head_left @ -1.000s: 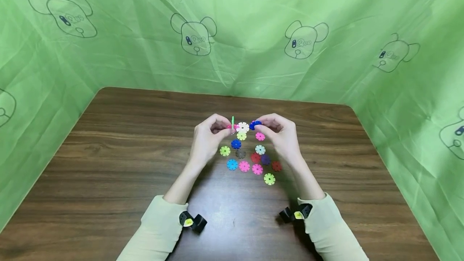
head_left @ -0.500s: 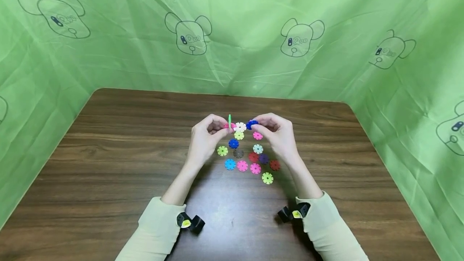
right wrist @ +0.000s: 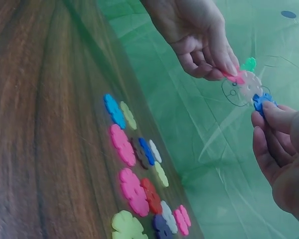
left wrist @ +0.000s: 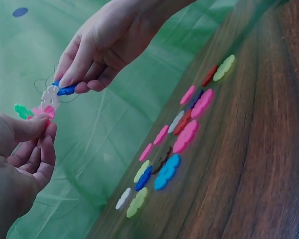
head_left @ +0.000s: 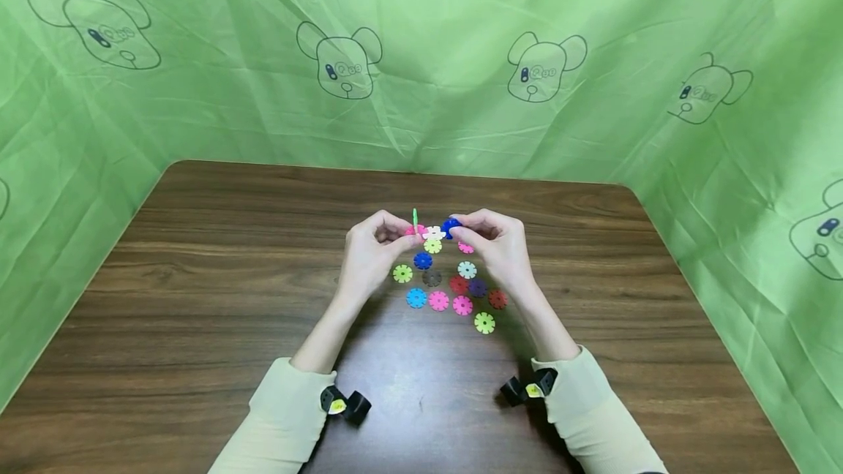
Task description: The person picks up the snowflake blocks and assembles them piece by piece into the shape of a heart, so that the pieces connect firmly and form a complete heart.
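Both hands are working above the table, over a cluster of loose discs lying flat on the wood. The left hand is pinching a small assembly between thumb and fingertips, the other fingers curled: a pink disc, a green disc standing on edge in it, and a white disc projecting toward the other hand. The right hand is pinching a blue disc between thumb and forefinger, its edge touching the white disc's rim.

The assembly is being gripped at its far end, probably so that the white disc's free slots are facing the incoming part. The blue disc is being held by its outer half, which is leaving the inner edge clear for slotting. Whether the slots are already engaging cannot be told.

Against the earlier frames, the blue disc is sitting closer to the white disc, and both hands are shifting slightly left. The loose discs are staying in the same layout.
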Tool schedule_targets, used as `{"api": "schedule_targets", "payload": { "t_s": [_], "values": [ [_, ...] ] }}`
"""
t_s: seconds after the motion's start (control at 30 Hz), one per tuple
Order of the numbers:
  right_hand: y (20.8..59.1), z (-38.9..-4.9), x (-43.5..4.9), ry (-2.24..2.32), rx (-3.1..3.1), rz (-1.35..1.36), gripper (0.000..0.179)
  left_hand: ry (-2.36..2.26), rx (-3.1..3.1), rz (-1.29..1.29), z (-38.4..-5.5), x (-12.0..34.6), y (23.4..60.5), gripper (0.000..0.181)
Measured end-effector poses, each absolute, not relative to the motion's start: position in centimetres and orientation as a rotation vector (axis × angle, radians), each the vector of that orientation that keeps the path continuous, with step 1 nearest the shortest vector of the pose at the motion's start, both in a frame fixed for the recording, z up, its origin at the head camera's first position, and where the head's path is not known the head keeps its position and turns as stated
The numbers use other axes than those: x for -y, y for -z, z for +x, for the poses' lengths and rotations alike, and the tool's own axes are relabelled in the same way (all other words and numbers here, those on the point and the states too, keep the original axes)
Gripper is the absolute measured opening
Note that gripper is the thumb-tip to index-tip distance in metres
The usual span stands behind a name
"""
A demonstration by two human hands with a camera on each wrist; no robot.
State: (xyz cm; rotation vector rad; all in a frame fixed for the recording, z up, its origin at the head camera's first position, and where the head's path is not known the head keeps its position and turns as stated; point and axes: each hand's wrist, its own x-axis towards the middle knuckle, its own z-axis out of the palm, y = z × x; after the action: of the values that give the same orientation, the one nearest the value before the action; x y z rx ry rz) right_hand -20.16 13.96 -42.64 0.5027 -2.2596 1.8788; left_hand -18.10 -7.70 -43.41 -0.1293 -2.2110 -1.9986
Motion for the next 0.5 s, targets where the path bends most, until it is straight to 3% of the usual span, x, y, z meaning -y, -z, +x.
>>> {"api": "schedule_targets", "payload": {
  "t_s": [0.3, 0.5],
  "values": [
    [43.04, -20.22, -13.72, -1.882, 2.280, 0.465, 0.013, 2.041, 2.257, -0.082, -18.20, 7.56, 43.97, 0.020],
    [43.05, -20.51, -13.87, -1.873, 2.317, 0.462, 0.022, 2.114, 2.260, -0.039, -18.37, 7.68, 44.09, 0.026]
  ]
}}
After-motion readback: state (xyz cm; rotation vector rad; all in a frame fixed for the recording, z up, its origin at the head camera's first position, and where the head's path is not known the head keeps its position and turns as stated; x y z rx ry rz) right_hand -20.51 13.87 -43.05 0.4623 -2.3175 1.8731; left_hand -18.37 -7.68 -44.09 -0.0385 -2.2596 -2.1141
